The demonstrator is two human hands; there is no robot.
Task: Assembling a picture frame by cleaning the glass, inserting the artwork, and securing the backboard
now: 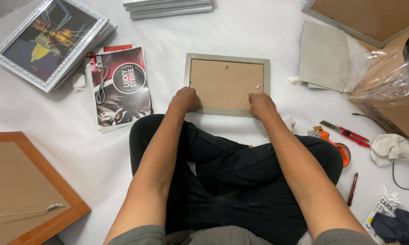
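Both fists press closed on the near edge of a face-down grey picture frame [226,84]: left hand [185,100] at its near-left corner, right hand [260,105] near-right. It lies mid-floor sheet [259,27], beyond the crossed legs [231,177].

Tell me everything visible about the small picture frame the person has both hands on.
The picture frame lies face down and flat on the white floor covering, just beyond the person's crossed legs. Its border is pale grey-green; the brown backing board looks like fibreboard, with a small hanger near the top edge and a small metal fitting at the right. The left hand and right hand press on its near edge at the two lower corners. Nothing else touches it.
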